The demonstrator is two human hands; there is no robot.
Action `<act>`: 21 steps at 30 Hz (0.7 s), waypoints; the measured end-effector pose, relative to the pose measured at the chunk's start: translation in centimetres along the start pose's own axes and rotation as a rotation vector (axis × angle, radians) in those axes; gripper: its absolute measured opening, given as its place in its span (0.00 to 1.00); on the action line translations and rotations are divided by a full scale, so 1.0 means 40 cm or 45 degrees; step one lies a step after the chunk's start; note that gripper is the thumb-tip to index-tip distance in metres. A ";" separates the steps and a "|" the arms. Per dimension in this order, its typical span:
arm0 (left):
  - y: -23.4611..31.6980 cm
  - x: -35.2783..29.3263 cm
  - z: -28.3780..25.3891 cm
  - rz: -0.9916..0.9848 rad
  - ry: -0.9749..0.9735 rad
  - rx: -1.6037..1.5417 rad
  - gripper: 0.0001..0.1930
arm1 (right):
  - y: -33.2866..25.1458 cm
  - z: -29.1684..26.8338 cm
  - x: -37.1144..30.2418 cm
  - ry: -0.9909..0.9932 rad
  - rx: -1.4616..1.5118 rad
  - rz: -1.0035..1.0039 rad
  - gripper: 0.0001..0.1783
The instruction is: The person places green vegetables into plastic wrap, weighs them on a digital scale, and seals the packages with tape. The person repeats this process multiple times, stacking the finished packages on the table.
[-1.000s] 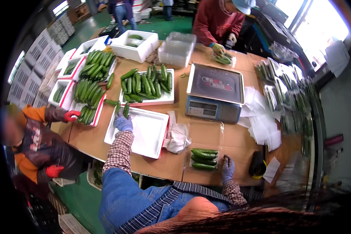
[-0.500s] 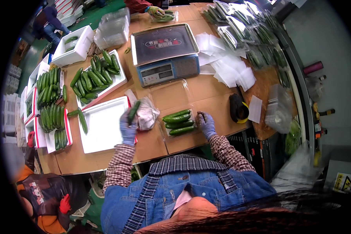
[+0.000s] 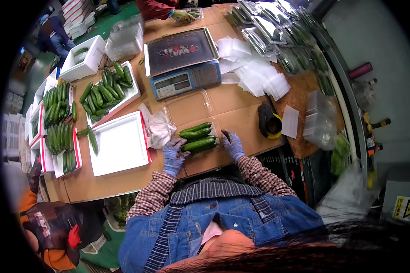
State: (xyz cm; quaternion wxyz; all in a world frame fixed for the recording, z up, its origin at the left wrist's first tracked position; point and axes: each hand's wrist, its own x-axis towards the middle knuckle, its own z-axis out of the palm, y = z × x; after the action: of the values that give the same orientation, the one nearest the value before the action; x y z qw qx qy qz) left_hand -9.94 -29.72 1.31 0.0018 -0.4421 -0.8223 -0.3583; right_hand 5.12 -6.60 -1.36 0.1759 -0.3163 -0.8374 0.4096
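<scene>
Head view, looking down on a cardboard-covered bench. Left hand, blue-gloved, laid against the left end of a clear plastic tray, fingers spread and loosely curved, touching the tray rim and the nearest cucumber rather than clenched round anything. Right hand, gloved the same, pressed flat-fingered to the tray's right end, not gripping. Between the two hands, three cucumbers lying side by side in that tray, near the bench's front edge, just ahead of the checked sleeves. Just left of the tray, a crumpled clear bag, then an empty white foam tray with one loose cucumber at its left rim. Further back, a foam tray heaped with cucumbers and a weighing scale with a steel platter. Right of the tray, a black and yellow tape dispenser; behind it, a spread of white paper slips.
</scene>
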 end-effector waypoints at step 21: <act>-0.125 0.287 0.048 -1.187 0.259 -0.798 0.19 | 0.005 -0.096 -0.031 -0.298 0.002 0.425 0.22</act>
State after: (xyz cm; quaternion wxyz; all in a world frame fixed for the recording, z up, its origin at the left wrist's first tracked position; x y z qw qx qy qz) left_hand -19.97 -22.02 0.59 -0.2087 0.0249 -0.7806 -0.5886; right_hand 8.26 -5.14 0.74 0.0074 -0.4010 -0.7877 0.4676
